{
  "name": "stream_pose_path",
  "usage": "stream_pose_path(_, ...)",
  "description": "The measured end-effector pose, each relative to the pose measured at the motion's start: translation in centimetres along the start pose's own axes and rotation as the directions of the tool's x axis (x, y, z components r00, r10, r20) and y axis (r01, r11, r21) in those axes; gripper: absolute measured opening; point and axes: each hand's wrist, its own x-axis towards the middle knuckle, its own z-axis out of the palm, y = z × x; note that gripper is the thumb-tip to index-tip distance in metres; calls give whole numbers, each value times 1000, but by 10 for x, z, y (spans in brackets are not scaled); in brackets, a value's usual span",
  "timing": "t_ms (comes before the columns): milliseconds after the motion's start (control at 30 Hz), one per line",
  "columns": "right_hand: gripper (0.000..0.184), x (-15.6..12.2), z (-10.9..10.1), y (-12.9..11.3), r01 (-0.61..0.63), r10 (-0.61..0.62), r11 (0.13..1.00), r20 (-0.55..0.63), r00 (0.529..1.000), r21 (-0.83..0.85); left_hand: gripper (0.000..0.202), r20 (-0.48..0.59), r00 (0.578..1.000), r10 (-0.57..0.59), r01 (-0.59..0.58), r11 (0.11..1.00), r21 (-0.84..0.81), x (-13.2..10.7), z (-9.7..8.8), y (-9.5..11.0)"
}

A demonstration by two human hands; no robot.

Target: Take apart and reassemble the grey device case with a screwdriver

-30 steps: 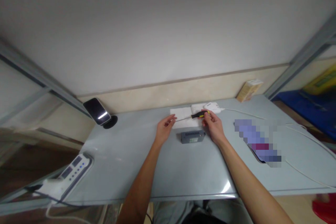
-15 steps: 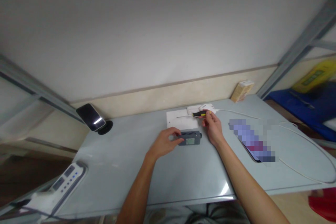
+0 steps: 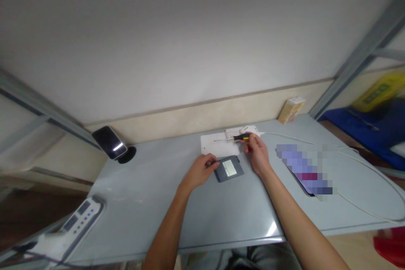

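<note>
My left hand [image 3: 200, 170] grips the left edge of a small dark grey box [image 3: 230, 168] that lies tipped on the pale table [image 3: 164, 206], its labelled face up. My right hand [image 3: 257, 154] is closed on the black and yellow handle of a small screwdriver [image 3: 238, 137], whose thin shaft points left over a white sheet of paper [image 3: 218, 147]. The screwdriver is held behind the box and apart from it.
A white adapter [image 3: 249, 130] with a white cable [image 3: 363, 209] lies behind the right hand. A phone on a black stand [image 3: 109, 142] sits at back left, a power strip [image 3: 79, 215] at front left, a small carton [image 3: 289, 109] at back right, a blurred flat object [image 3: 303, 168] on the right.
My left hand left the screwdriver's shaft, came down to the grey box and turned it from standing on edge to lying with its label up. My right hand kept the screwdriver almost still.
</note>
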Motion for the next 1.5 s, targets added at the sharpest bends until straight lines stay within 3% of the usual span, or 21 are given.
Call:
stream_pose_path(233, 54, 0, 1, 0, -18, 18, 1000, -15, 1000, 5, 17, 10, 998, 57, -58, 997, 54, -2, 3, -5)
stream_pose_path(367, 54, 0, 1, 0, -2, 2, 1000, -24, 1000, -2, 75, 158, 983, 95, -104, 993, 49, -7, -1, 2)
stream_pose_path(433, 53, 0, 0, 0, 13, -13, 1000, -35, 999, -16, 87, 209, 971, 119, -131, 990, 47, -10, -1, 8)
stream_pose_path(600, 53, 1, -1, -8, 83, -85, 996, -78, 993, -29, 65, 183, 973, 139, -150, 987, 49, -11, -2, 17)
stream_pose_path(867, 43, 2, -12, -41, 281, -264, 954, -151, 953, 105, 36, 132, 990, -55, 61, 997, -45, -6, -13, 13)
stream_pose_path(1000, 39, 1, -17, -50, 336, -321, 937, -145, 936, 94, 50, 62, 996, -68, 69, 997, -18, -2, -9, 10)
stream_pose_path(1167, 37, 0, -22, -52, 371, -366, 929, -130, 922, 13, 43, -31, 999, 31, -32, 999, -22, -1, -3, 5)
stream_pose_path(1300, 36, 2, -26, -50, 365, -357, 931, -142, 923, 34, 33, -150, 978, 144, -142, 990, 20, -2, 1, 5)
stream_pose_path(1500, 37, 1, -25, -49, 343, -335, 938, -114, 935, 53, 35, -190, 951, 243, -237, 970, 56, -3, 11, 6)
